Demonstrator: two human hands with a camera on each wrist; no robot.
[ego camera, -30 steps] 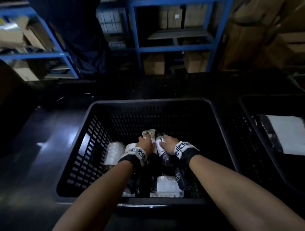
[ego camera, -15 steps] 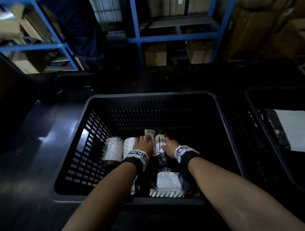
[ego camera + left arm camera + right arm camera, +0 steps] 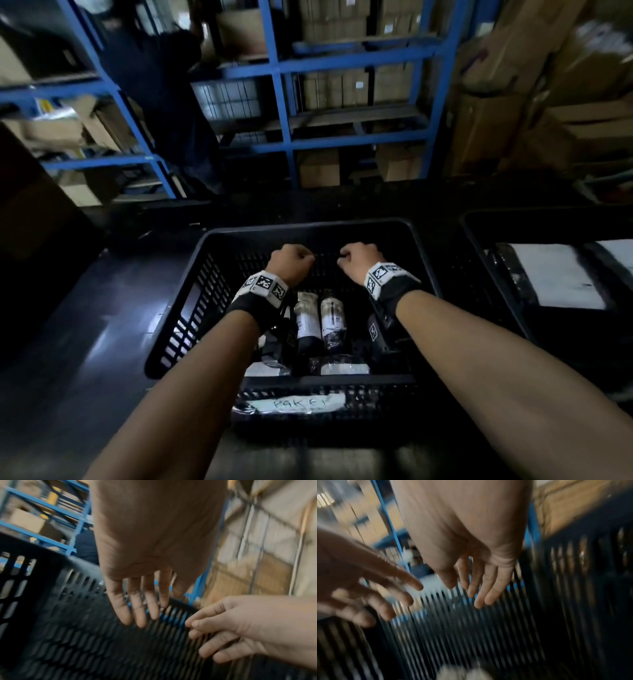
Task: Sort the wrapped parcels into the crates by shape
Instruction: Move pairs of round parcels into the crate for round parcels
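Observation:
A black slotted crate (image 3: 308,228) stands in front of me. Two cylindrical wrapped parcels (image 3: 307,320) (image 3: 332,317) lie side by side on its floor, with a flat wrapped parcel (image 3: 342,366) nearer me. My left hand (image 3: 291,262) and right hand (image 3: 358,258) hover above the crate's far half and hold nothing. In the left wrist view the left hand (image 3: 137,601) hangs with relaxed fingers beside the right hand (image 3: 223,628). The right wrist view shows the right hand (image 3: 476,585) just as loose, with the left hand (image 3: 368,595) next to it.
A second black crate (image 3: 479,219) at the right holds flat white parcels (image 3: 555,277). A white label (image 3: 298,404) is on the near wall of the first crate. Blue shelves (image 3: 284,102) with cardboard boxes stand behind. A person in dark clothes (image 3: 154,85) is at the left shelf.
Both hands have let go of the two cylindrical parcels and risen out of the crate bottom. The parcels now lie on the crate floor. My view has tilted upward.

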